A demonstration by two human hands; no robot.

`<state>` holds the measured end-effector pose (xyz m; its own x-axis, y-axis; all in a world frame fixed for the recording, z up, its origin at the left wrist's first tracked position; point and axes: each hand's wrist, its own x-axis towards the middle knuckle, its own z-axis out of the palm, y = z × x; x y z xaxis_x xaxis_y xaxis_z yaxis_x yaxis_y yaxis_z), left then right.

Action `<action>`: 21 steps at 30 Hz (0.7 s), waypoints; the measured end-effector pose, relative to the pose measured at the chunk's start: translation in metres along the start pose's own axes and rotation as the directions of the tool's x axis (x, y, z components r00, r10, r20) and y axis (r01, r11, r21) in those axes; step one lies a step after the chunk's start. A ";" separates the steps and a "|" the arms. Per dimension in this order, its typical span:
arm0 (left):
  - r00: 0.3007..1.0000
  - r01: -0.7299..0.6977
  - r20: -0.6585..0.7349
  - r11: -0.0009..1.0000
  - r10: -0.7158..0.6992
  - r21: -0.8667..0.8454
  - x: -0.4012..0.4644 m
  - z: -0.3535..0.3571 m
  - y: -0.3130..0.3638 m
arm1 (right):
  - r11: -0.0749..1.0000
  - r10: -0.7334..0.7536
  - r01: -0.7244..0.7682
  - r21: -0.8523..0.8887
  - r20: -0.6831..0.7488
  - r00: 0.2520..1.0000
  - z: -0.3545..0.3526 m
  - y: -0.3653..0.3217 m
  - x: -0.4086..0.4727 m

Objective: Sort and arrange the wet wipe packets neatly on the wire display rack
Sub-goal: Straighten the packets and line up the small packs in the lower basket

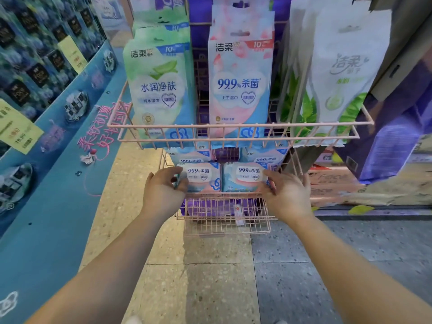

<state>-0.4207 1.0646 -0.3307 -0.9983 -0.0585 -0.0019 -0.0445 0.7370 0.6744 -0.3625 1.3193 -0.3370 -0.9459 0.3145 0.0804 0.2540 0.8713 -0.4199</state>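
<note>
A single head-worn wide-angle camera looks forward and down, close to a pink wire display rack at arm's reach.

Your hands flank two packets side by side at middle shelf front edge: left packet, right packet. More packets behind. Top basket above.

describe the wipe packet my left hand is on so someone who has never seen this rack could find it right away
Find the pink wire rack standing between the blue display and the cardboard boxes, then drop to its middle shelf, below the tall hanging packs. In the front row there, two pink-and-blue 99.9% packets sit side by side; yours is the left packet, which the left hand touches at its outer edge, while the right hand is at its twin.
</note>
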 end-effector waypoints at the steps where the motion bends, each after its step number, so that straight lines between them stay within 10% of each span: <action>1: 1.000 0.014 0.023 1.000 -0.014 -0.003 0.002 0.000 -0.001 | 1.000 0.021 -0.021 -0.011 0.004 1.000 -0.001 0.001 0.002; 11: 0.991 0.133 0.008 0.963 -0.134 -0.233 0.021 -0.007 -0.002 | 0.952 0.302 -0.284 0.114 -0.198 0.933 -0.014 0.008 0.032; 21: 0.998 0.050 0.039 0.989 -0.056 0.140 0.064 -0.011 0.026 | 0.966 0.241 -0.242 -0.093 -0.021 0.970 0.002 0.021 0.078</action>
<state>-0.4856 1.0725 -0.3057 -0.9949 -0.0737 -0.0686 -0.0996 0.8201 0.5635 -0.4310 1.3610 -0.3410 -0.8521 0.5233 -0.0041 0.4932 0.8004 -0.3408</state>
